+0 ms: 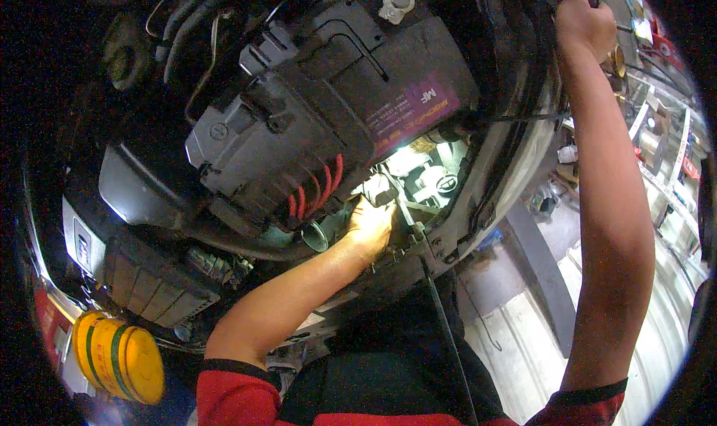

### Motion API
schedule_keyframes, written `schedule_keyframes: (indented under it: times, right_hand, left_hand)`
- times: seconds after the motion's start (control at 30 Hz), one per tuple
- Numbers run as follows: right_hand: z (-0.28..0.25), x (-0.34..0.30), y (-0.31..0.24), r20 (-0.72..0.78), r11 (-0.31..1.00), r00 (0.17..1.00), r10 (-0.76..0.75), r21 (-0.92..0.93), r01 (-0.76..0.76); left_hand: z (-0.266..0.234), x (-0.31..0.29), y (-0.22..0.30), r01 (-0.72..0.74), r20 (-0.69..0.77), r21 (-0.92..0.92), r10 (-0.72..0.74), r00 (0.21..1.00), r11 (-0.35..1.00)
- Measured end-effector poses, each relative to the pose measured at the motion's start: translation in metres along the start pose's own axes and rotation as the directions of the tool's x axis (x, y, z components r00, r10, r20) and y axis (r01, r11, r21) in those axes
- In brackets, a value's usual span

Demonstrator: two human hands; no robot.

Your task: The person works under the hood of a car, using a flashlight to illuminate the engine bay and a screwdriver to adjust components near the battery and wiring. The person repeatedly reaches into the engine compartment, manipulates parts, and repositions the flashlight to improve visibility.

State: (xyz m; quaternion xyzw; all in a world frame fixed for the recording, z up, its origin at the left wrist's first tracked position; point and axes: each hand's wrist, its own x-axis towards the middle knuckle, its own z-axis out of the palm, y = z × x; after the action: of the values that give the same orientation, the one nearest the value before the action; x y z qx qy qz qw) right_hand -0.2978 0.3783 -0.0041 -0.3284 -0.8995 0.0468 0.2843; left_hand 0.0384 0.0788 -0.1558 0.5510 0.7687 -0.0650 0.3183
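My left hand [371,221] reaches into a brightly lit gap at the front of a car's engine bay. Its fingers are bent against a pale grey part [382,190], mostly hidden by glare and the hand itself. Beside them sits a round light-grey cap [441,182]. Far out at the upper right, my right hand [586,24] is closed near the car's front edge, around something dark at the picture's rim that I cannot make out. Behind the left hand stand a car battery [418,97] with a purple label and a black fuse box [254,138].
Red ridged tubing [317,191] runs close to my left wrist. A thin dark rod [442,306] slants down between my arms. At the lower left is a yellow cylindrical container [119,356] with green bands. Metal shelving [665,142] holds clutter on the right.
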Motion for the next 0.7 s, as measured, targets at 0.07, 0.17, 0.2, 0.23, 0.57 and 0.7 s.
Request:
schedule_keyframes:
  times: [0.07,0.17,0.2,0.23,0.57,0.7]
  right_hand:
    - [-0.004,-0.004,-0.005,-0.019,1.000,1.000,0.000,0.025,0.001]
    - [-0.009,-0.006,-0.010,0.000,0.998,1.000,0.003,0.061,-0.003]
    - [-0.009,-0.007,-0.011,-0.003,0.999,1.000,0.005,0.053,-0.005]
    - [-0.009,-0.007,-0.012,-0.007,0.999,1.000,0.007,0.045,-0.006]
    - [-0.010,-0.006,-0.011,0.009,0.997,1.000,0.014,0.080,-0.014]
    - [-0.010,-0.008,-0.012,0.023,0.994,1.000,0.010,0.109,-0.012]
  left_hand:
    - [-0.012,-0.003,-0.002,0.099,-0.081,0.056,-0.094,0.992,0.994]
    - [-0.031,0.001,-0.007,0.025,0.204,0.036,-0.032,0.978,0.999]
    - [-0.035,0.000,-0.009,-0.029,0.306,0.040,0.015,0.952,0.999]
    - [-0.039,0.000,-0.010,-0.064,0.366,0.018,0.053,0.929,0.998]
    - [-0.011,0.001,-0.004,0.048,0.047,0.042,-0.050,0.998,0.998]
    - [0.006,-0.001,0.000,-0.071,0.010,-0.006,0.071,0.997,0.997]
